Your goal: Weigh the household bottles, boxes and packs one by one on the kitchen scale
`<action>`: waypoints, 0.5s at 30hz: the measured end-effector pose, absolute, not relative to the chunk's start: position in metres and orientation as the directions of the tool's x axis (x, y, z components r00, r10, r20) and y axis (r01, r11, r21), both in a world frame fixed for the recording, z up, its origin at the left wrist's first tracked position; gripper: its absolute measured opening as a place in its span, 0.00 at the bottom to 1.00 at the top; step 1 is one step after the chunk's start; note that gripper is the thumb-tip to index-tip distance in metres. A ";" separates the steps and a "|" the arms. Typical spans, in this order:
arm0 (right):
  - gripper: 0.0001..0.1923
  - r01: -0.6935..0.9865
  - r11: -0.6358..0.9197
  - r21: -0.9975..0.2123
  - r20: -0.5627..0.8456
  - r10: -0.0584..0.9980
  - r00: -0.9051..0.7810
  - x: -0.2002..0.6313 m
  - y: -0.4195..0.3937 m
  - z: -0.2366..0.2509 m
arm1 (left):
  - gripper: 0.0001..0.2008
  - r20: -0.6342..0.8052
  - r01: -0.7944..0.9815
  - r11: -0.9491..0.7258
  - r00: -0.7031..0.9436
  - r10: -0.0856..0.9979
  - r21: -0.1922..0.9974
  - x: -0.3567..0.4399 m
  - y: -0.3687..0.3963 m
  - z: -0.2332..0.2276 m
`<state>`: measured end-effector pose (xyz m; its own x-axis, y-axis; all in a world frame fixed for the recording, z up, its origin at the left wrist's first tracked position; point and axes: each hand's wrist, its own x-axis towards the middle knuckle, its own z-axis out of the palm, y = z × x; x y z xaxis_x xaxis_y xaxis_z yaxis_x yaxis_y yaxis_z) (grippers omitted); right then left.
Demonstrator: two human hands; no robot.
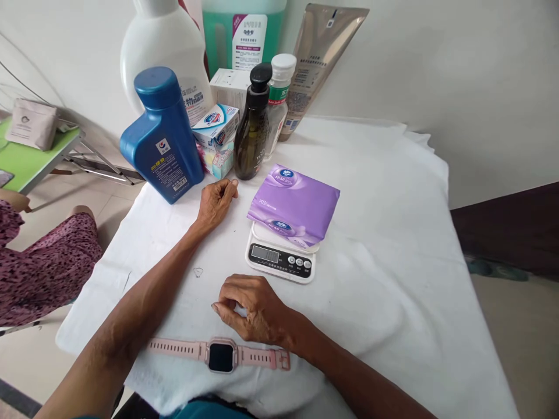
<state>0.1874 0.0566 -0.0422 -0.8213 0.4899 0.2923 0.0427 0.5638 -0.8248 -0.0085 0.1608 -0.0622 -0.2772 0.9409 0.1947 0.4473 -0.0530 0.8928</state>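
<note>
A purple tissue pack (pixel 294 203) lies on a white kitchen scale (pixel 282 265), overhanging its platform; the digits on the scale's display are too faint to read. My left hand (pixel 216 202) rests on the cloth in a loose fist with nothing visible in it, between a blue bottle (pixel 163 137) and a dark pump bottle (pixel 252 125). In front of the scale is my right hand (pixel 255 308), its fingers curled in and plainly nothing in them. A pink smartwatch (pixel 221 356) lies stretched out below it, near my right wrist.
Behind my left hand stand soap boxes (pixel 216 125), a white jug (pixel 168 52), a green container (pixel 218 43), a clear bottle (pixel 279 87) and a leaning tube (pixel 321 58). White cloth (pixel 393 233) covers the table. At left, a person's patterned clothing (pixel 52 267) shows beside a green table (pixel 26 154).
</note>
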 end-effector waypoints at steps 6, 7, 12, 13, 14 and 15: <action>0.11 0.140 0.674 -0.725 0.508 0.661 -0.552 0.226 0.082 0.038 | 0.25 0.197 0.415 -0.072 -0.267 0.943 0.907 -0.009 0.160 -0.065; 0.14 0.250 0.676 -0.693 0.542 0.718 -0.436 0.232 0.092 0.048 | 0.25 0.194 0.415 -0.068 -0.270 0.943 0.907 -0.009 0.160 -0.065; 0.47 0.623 0.591 -0.513 0.453 0.802 -0.389 0.251 0.146 0.057 | 0.24 0.183 0.408 -0.055 -0.282 0.942 0.911 -0.011 0.161 -0.068; 0.51 0.649 0.592 -0.478 0.409 0.804 -0.432 0.251 0.153 0.052 | 0.24 0.180 0.406 -0.052 -0.284 0.942 0.912 -0.011 0.161 -0.067; 0.54 0.667 0.593 -0.451 0.377 0.804 -0.460 0.250 0.159 0.046 | 0.24 0.177 0.405 -0.049 -0.286 0.942 0.913 -0.011 0.161 -0.067; 0.57 0.679 0.595 -0.430 0.356 0.803 -0.478 0.249 0.164 0.040 | 0.24 0.174 0.407 -0.045 -0.286 0.942 0.912 -0.011 0.161 -0.066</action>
